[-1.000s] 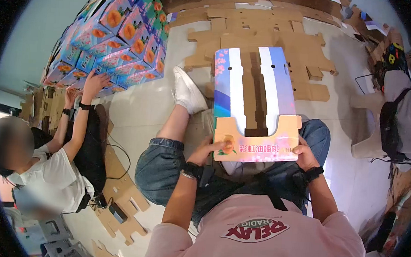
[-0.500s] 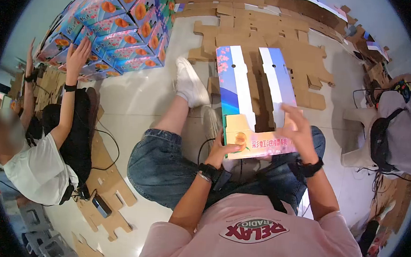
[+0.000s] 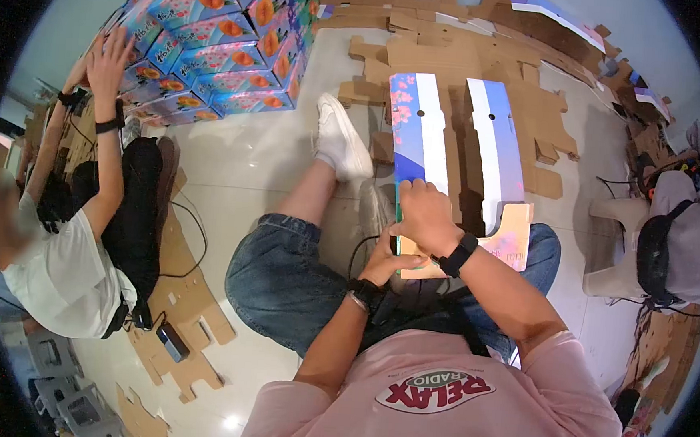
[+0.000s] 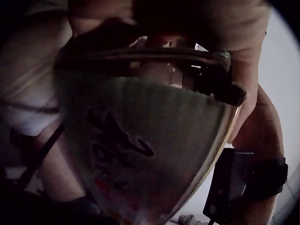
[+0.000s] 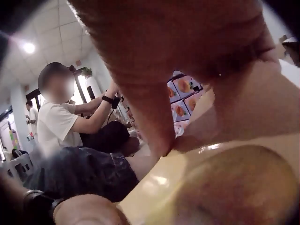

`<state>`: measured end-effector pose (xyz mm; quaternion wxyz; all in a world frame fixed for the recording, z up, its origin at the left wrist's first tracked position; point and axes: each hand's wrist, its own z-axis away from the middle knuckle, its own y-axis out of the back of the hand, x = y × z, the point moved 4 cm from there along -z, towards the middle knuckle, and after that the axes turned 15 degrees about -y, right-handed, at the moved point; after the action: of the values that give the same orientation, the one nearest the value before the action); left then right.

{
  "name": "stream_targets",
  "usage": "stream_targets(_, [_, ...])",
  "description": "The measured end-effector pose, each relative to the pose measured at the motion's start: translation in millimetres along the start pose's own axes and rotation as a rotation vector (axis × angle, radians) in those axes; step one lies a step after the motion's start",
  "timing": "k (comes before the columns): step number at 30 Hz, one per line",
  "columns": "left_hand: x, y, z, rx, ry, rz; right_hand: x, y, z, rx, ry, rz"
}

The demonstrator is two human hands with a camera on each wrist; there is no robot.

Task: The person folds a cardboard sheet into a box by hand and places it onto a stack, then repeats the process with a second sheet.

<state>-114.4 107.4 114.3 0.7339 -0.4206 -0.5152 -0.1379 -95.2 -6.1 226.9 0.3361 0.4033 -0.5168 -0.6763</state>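
Two hands on printed carton (image 3: 458, 161): L hand (image 3: 391, 261) gripping near edge, R hand (image 3: 424, 217) crossed over, gripping too.

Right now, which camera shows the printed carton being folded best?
The head view: the whole printed carton lies across the lap, both hands at its near end. The left wrist view shows only a dark, close printed panel; the right wrist view, a blurred tan edge.

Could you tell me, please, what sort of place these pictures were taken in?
Probably a packing workshop for fruit boxes: flat cardboard blanks cover the tiled floor, finished printed boxes are stacked by the wall, and both hands work on a half-folded box.
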Motion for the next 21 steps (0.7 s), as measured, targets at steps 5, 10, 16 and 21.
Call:
stream_targets(5, [-26,13,-2,-0.005,-0.025,0.005,-1,1,-4,-0.098,0.009,0.038])
stream_targets(10, [-24,13,-4,-0.03,-0.027,-0.056,3,-5,-1,-0.082,-0.001,-0.031])
stream_targets(16, [0,3,1,0.004,0.006,-0.15,24,-23,2,-0.099,-0.177,-0.511])
stream_targets(21, [10,-8,3,-0.035,0.073,-0.037,31,-20,11,-0.109,-0.091,-0.699])
